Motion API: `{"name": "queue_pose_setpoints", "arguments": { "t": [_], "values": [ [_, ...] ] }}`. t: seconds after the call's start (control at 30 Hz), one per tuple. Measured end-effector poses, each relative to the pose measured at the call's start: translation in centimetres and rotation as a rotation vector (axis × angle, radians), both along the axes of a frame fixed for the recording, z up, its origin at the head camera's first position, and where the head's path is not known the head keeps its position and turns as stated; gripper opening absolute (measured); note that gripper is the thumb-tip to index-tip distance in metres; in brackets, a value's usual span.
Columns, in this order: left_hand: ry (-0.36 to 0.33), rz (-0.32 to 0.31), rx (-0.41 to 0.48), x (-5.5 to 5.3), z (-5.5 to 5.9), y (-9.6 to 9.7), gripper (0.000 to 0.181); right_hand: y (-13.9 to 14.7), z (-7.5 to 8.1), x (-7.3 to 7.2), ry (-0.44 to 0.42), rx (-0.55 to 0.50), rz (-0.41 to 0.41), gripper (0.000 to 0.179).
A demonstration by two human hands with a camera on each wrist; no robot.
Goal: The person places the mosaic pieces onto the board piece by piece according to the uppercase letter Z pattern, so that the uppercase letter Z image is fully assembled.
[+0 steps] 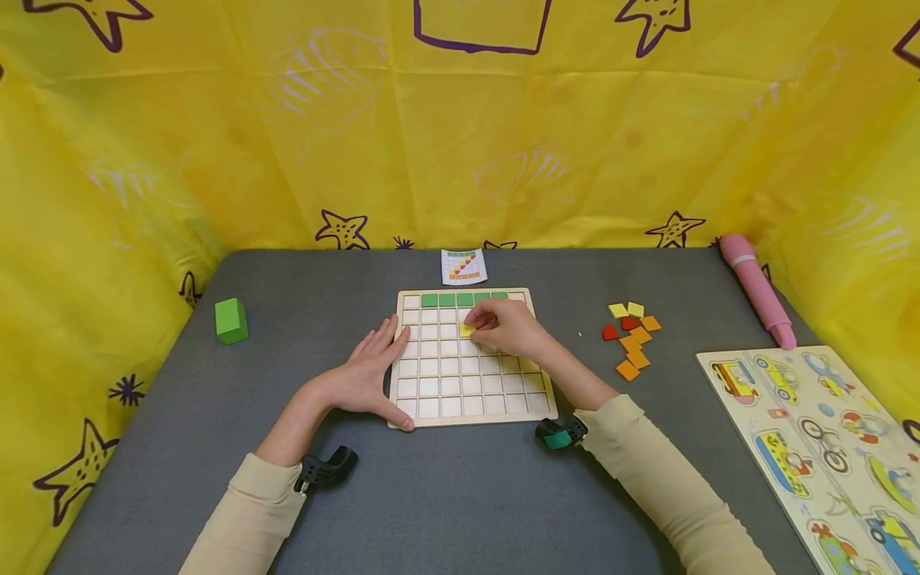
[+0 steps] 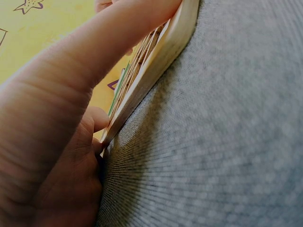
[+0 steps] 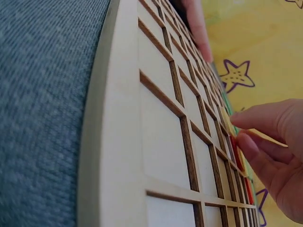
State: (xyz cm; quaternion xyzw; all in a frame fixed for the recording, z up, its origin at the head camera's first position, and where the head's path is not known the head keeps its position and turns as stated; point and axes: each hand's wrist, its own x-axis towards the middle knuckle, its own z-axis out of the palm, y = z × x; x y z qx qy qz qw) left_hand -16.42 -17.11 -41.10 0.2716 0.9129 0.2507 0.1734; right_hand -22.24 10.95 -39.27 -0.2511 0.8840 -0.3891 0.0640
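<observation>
A wooden grid board [image 1: 545, 406] lies on the table, with a row of green square tiles [image 1: 446, 300] along its far side. My right hand [image 1: 505, 326] pinches a yellow tile [image 1: 466, 329] over the grid between thumb and fingertips. Red tiles [image 3: 236, 153] show in the cells under that hand in the right wrist view; from the head view the hand hides them. My left hand [image 1: 365, 375] rests spread along the board's left edge, its thumb [image 2: 118, 42] on the near corner.
Behind the board lies a pattern card [image 1: 463, 267]. Loose yellow, red and orange tiles [image 1: 629, 342] are scattered to the right. A green block [image 1: 231, 320] stands at left. A picture puzzle board [image 1: 798, 415] and a pink microphone-like toy [image 1: 756, 289] lie far right.
</observation>
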Motion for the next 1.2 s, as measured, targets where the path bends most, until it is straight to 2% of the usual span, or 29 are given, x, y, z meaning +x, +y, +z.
{"name": "queue_pose_setpoints", "arguments": {
  "t": [0.33, 0.57, 0.77, 0.97, 1.2],
  "values": [
    [-0.007, 0.001, -0.007, 0.0, 0.0, 0.0, 0.145, 0.2, 0.2, 0.3, -0.078, -0.053, -0.037, 0.015],
    [-0.001, -0.001, -0.009, 0.0, 0.1, 0.1, 0.145, 1.7, 0.1, 0.5, -0.091, -0.043, -0.144, 0.011],
    [0.000, 0.002, 0.002, 0.1, 0.1, 0.0, 0.145, 4.7, 0.0, 0.3, -0.057, -0.013, -0.174, 0.014],
    [-0.004, 0.001, -0.003, 0.1, 0.1, 0.1, 0.143, 8.9, 0.3, 0.3, -0.001, 0.076, -0.228, 0.016],
    [0.006, -0.003, 0.021, 0.1, 0.0, 0.0, 0.142, 13.9, 1.0, 0.7, -0.008, 0.154, -0.292, 0.021]
  ]
}}
